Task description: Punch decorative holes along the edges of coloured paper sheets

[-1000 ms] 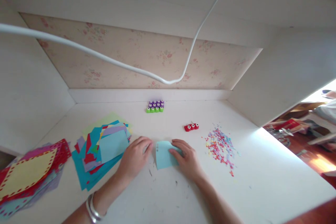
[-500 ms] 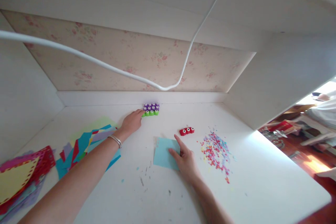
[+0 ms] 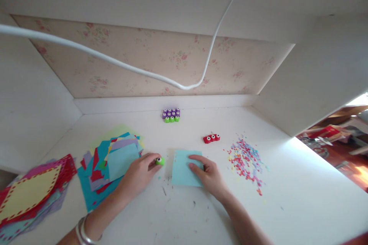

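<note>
Pale-blue paper (image 3: 183, 171): I see it flat, small holes at its upper left.
Green punch (image 3: 160, 161): I see it held, just left of the paper.

I see matt light-blue paper (image 3: 184, 178) mid-frame, glossy green plastic punch (image 3: 161, 161), smooth white bench (image 3: 287, 193), shiny metal bangles (image 3: 82, 231) lower left.

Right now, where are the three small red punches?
In the head view, the red punches sit right of centre on the white tabletop, beyond the right hand and left of the multicoloured paper confetti.
</note>
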A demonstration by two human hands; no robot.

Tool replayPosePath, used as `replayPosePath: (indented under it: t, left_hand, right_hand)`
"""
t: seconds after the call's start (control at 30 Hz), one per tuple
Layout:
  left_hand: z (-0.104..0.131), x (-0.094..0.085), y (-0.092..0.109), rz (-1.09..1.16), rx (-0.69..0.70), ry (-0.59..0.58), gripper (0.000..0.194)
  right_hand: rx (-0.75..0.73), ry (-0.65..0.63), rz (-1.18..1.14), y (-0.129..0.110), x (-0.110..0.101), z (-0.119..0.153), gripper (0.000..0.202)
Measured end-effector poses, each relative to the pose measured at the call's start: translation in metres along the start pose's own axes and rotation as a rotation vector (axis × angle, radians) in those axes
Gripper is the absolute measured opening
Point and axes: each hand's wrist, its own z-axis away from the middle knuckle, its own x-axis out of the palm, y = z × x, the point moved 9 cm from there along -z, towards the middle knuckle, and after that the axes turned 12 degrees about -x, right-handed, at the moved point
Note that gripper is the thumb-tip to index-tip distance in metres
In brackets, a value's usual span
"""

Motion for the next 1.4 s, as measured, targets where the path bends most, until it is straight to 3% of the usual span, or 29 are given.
replayPosePath:
  t: [0.07, 0.17, 0.43, 0.73, 0.97, 1.17, 1.4]
  left_hand:
    - [0.021, 0.006, -0.001, 0.057, -0.021, 0.029, 0.021]
    - [0.034, 0.006, -0.005, 0.244, -0.04, 0.063, 0.023]
    - [0.032, 0.009, -0.007, 0.26, 0.017, 0.05, 0.026]
    - [0.037, -0.001, 0.011, 0.186, 0.11, 0.115, 0.023]
    - [0.043, 0.002, 0.024, 0.14, 0.192, 0.095, 0.027]
    - [0.048, 0.004, 0.021, 0.111, 0.153, 0.103, 0.033]
    - [0.051, 0.004, 0.019, 0.12, 0.143, 0.111, 0.028]
  right_hand:
    - [-0.027, -0.001, 0.005, -0.004, 0.002, 0.001, 0.031]
    - [-0.047, -0.018, 0.013, -0.009, 0.007, 0.001, 0.031]
    - [0.005, -0.111, 0.042, -0.008, 0.021, 0.003, 0.029]
    - [0.01, -0.144, 0.091, -0.011, 0.024, 0.002, 0.028]
    - [-0.125, -0.208, 0.141, -0.032, 0.031, 0.004, 0.028]
    - [-0.348, -0.117, 0.479, -0.055, 0.016, 0.009, 0.041]
    - [-0.376, -0.381, 0.545, -0.044, 0.035, 0.013, 0.044]
